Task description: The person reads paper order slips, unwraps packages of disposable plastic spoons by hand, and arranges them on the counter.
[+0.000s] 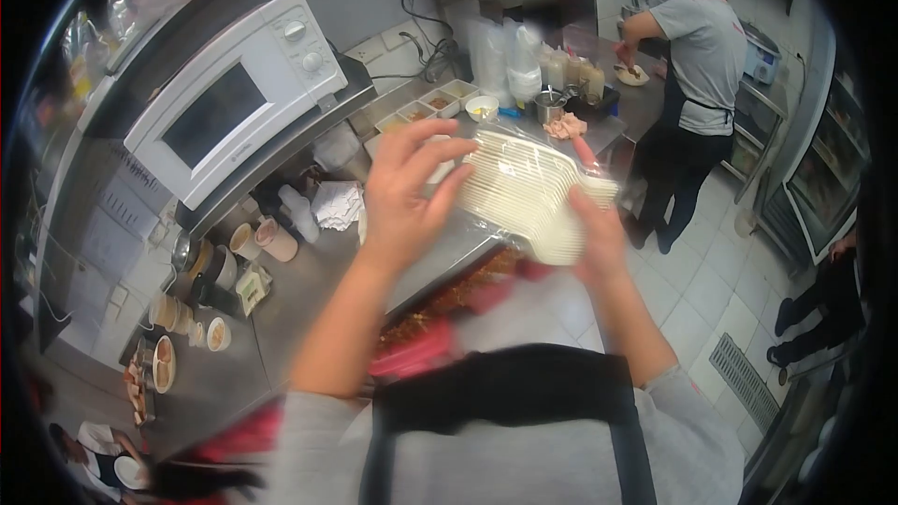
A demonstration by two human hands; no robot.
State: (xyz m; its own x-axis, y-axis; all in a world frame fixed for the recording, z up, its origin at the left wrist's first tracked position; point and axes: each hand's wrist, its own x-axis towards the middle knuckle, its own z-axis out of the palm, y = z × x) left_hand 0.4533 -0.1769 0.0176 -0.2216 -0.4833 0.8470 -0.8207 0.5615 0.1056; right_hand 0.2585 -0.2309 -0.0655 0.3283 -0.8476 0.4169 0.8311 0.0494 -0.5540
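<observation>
A stack of pale cream trays or containers (519, 189) in clear plastic wrap is held up in front of me, tilted over the counter. My right hand (599, 234) grips its right end, with the thumb along the rims. At the stack's upper left is my left hand (412, 187), its fingers apart and curved, the fingertips by the plastic. Whether they pinch the film is too fine to tell, but the hand is not wrapped round the stack.
A steel counter (309, 337) carries bowls, a divided ingredient tray (426, 108), bottles and cups. A white microwave (234, 98) stands on a shelf at left. A person (702, 65) works at the back right; other people show at lower left and far right.
</observation>
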